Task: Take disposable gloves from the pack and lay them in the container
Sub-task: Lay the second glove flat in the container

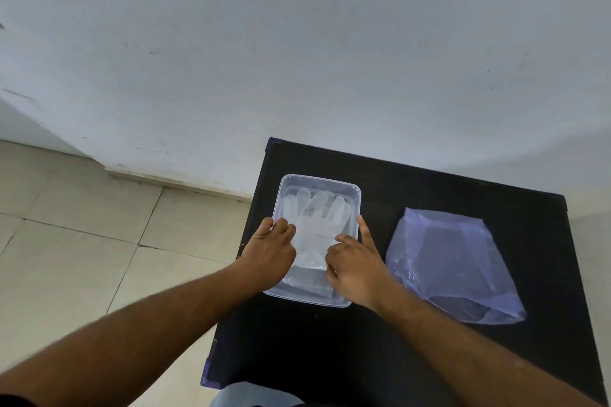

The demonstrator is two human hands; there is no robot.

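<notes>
A clear rectangular plastic container (pixel 353 190) stands on the black table. A translucent disposable glove (pixel 315 225) lies flat inside it, fingers pointing away from me. My left hand (pixel 269 249) rests over the container's left rim, its fingertips on the glove's left edge. My right hand (pixel 357 263) is on the right side, fingers pressing on the glove's palm and cuff, with the index finger stretched along the right rim. The bluish plastic pack (pixel 456 261) lies to the right, apart from both hands.
The black table (pixel 330 347) is small; its left edge runs just beside the container. Beige floor tiles (pixel 82 241) lie to the left. A pale wall (pixel 297 43) rises behind the table.
</notes>
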